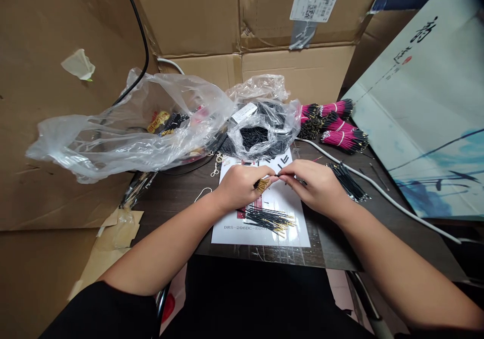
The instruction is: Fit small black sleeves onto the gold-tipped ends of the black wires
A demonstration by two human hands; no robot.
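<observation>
My left hand pinches a small bunch of gold-tipped pins above a white printed sheet. My right hand holds a thin black wire between its fingertips, its end meeting the pins. The two hands nearly touch over the sheet. On that sheet, just below my hands, lies a bundle of black wires with gold ends. A looser black wire bundle rests to the right of my right hand.
A clear bag of black wires sits behind the sheet, with a larger plastic bag to its left. Pink-sleeved wire bundles lie back right. A white cable crosses the dark table. Cardboard boxes stand behind.
</observation>
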